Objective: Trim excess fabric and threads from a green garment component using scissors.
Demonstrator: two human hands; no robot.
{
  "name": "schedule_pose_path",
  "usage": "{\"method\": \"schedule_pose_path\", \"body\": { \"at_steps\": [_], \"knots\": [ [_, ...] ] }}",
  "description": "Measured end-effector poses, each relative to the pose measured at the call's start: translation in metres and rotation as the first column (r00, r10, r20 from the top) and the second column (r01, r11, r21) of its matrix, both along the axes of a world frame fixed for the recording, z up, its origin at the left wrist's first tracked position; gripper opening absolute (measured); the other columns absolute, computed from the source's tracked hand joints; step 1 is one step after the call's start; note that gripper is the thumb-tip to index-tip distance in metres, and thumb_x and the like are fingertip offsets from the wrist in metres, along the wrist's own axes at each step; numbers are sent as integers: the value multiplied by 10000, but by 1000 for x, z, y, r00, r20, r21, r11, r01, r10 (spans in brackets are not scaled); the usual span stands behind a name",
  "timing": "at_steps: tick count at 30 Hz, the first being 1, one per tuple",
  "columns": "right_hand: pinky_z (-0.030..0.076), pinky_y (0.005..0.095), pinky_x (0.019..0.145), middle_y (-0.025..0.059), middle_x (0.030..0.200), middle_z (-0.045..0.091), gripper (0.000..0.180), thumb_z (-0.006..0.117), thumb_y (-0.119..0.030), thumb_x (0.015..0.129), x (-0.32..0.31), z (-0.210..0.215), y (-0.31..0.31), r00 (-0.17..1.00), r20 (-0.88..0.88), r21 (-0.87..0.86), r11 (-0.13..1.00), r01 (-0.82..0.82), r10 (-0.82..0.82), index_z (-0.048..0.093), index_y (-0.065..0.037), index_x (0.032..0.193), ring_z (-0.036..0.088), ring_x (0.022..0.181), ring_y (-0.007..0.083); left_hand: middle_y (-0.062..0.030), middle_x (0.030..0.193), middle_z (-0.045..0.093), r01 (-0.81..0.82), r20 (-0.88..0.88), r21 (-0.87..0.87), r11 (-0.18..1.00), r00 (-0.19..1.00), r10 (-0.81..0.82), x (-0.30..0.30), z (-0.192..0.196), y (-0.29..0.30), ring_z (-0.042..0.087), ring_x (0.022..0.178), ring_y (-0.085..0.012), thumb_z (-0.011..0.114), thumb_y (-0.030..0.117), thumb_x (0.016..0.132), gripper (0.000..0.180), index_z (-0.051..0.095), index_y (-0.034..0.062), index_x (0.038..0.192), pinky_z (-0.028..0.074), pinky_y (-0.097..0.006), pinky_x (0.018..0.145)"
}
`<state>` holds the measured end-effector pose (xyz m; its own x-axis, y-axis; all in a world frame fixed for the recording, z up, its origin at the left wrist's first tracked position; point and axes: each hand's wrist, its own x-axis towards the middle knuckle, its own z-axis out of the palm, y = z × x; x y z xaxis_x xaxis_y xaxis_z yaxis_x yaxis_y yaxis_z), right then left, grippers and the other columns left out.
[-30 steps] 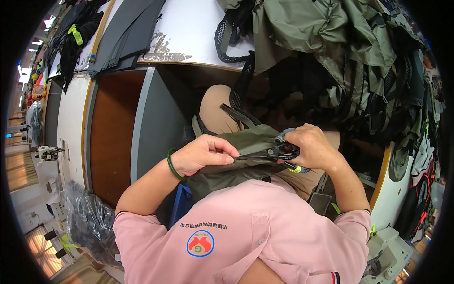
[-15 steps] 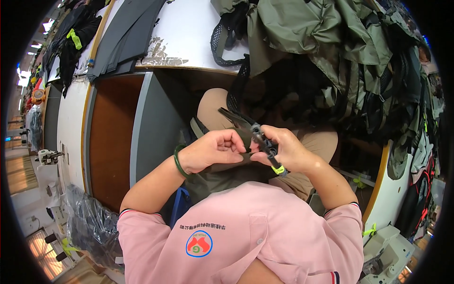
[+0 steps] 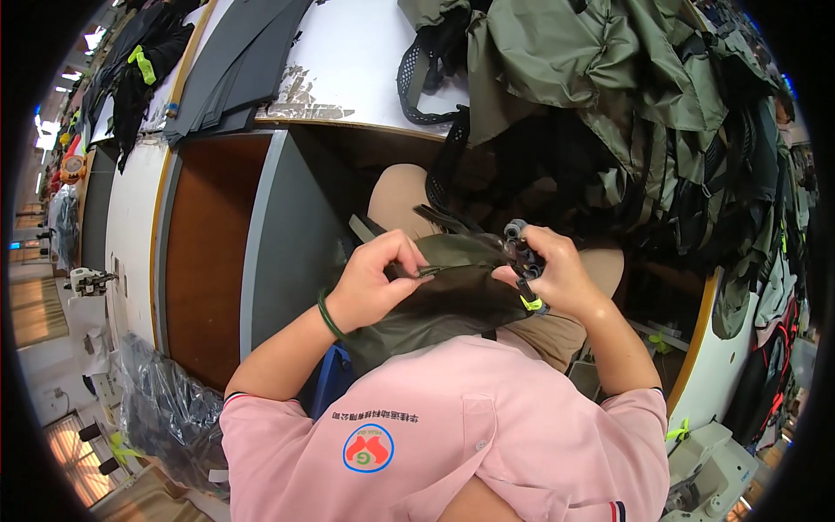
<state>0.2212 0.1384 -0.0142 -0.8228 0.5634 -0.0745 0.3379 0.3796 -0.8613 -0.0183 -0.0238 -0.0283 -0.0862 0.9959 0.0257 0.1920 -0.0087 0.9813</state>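
Over my lap lies an olive-green fabric piece [image 3: 474, 291], with its upper edge stretched between my two hands. My left hand [image 3: 370, 283], with a green bangle [image 3: 330, 315] at the wrist, pinches that edge between thumb and fingers. Gripped in my right hand [image 3: 565, 277] is a black jointed thing [image 3: 524, 261] with round grey parts and a yellow-green band at its lower end; I cannot make out its exact kind. The right thumb reaches the fabric's right end, but whether it pinches the cloth is unclear. A dark strap end [image 3: 439, 217] sticks up behind the fabric.
Olive fabric and black mesh pieces [image 3: 557, 52] hang over the white table's [image 3: 357, 52] edge ahead. Dark grey strips [image 3: 235, 74] lie further left. Open shelf compartments [image 3: 213, 261] stand left, beside a plastic-wrapped bundle [image 3: 170, 418]. A sewing machine [image 3: 713, 470] is at lower right.
My hands have moved apart, the left one slightly left and the right one to the right. The fabric edge between them is now drawn out straight. The black thing moved right with my right hand.
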Motion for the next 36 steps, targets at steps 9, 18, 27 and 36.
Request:
{"method": "schedule_pose_path", "body": {
  "at_steps": [9, 18, 27, 36],
  "knots": [
    [424, 371, 727, 67, 710, 548, 331, 832, -174, 604, 26, 4, 18, 998, 26, 545, 836, -66, 62, 568, -63, 768, 543, 707, 275, -145, 949, 671, 211, -491, 473, 855, 869, 57, 3, 1, -4, 639, 766, -284, 664, -140, 568, 290, 499, 54, 707, 522, -337, 637],
    [428, 370, 742, 66, 710, 556, 279, 794, -144, 618, 33, 4, 19, 988, 85, 565, 811, -153, 127, 591, -63, 791, 559, 715, 271, -163, 911, 657, 211, -476, 533, 819, 875, 84, 8, 3, -4, 639, 739, -287, 664, -115, 578, 233, 497, 23, 663, 539, -334, 649],
    [437, 369, 735, 59, 706, 527, 311, 806, -106, 564, 18, 9, 20, 979, 51, 603, 775, -188, 197, 556, -68, 745, 542, 697, 266, -163, 957, 668, 236, -490, 501, 833, 870, 48, 5, 2, -5, 657, 769, -302, 676, -141, 555, 278, 507, 32, 692, 543, -354, 652],
    [444, 369, 736, 53, 684, 526, 309, 814, -113, 569, 18, 5, 23, 978, 69, 632, 750, -195, 196, 544, -74, 713, 544, 687, 261, -161, 956, 669, 253, -485, 493, 833, 874, 22, 5, 0, -7, 658, 778, -294, 677, -139, 553, 282, 507, 35, 695, 545, -350, 660]
  ]
}}
